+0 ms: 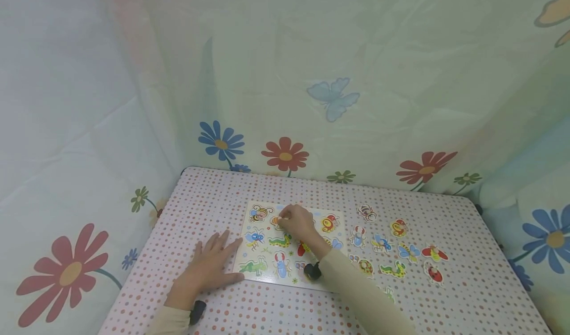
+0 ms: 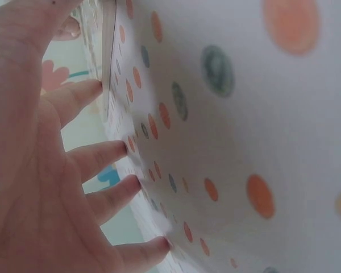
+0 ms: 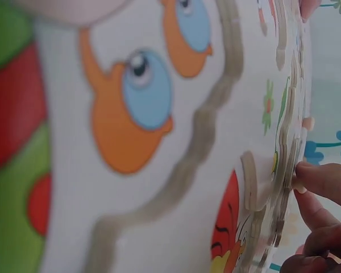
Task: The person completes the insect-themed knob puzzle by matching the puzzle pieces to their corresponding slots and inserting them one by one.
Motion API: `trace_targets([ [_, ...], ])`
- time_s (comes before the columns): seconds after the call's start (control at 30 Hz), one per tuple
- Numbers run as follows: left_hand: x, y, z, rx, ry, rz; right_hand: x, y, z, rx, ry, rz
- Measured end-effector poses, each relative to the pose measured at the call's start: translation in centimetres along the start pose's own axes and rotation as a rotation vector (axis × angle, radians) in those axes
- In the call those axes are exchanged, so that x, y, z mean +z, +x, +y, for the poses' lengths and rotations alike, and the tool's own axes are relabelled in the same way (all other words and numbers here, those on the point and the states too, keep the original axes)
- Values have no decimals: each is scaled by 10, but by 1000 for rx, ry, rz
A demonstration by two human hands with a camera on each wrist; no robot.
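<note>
Whitish knob [image 3: 298,186] in right hand [image 1: 299,226]

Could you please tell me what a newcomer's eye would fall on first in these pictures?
Probably the bright insect puzzle board on the dotted table, where the right hand pinches a small pale thing. Next come the loose insect pieces scattered to the board's right, and the spread left hand at its left edge.
</note>
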State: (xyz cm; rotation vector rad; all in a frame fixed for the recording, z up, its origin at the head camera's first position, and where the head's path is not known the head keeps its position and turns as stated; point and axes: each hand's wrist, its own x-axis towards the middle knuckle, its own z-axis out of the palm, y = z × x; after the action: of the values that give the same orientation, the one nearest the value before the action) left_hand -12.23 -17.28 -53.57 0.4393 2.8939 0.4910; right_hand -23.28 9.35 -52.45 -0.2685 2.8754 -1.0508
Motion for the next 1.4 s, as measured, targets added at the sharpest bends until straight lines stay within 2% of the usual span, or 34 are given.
trace_targets([
  [0.4,-1,0,2,-5,3,-12,3,2,0,-7,-6,-7],
  [0.83,-3,0,3,-10,-1,-19,5,-1,1,-6,-9,23],
  [1.03,-6,0,4,-12,-5,-23,-4,-7,0,-17,65,44],
  [1.4,-2,0,1,-14,-8,-21,-30,-22,-1,-28,116,108],
])
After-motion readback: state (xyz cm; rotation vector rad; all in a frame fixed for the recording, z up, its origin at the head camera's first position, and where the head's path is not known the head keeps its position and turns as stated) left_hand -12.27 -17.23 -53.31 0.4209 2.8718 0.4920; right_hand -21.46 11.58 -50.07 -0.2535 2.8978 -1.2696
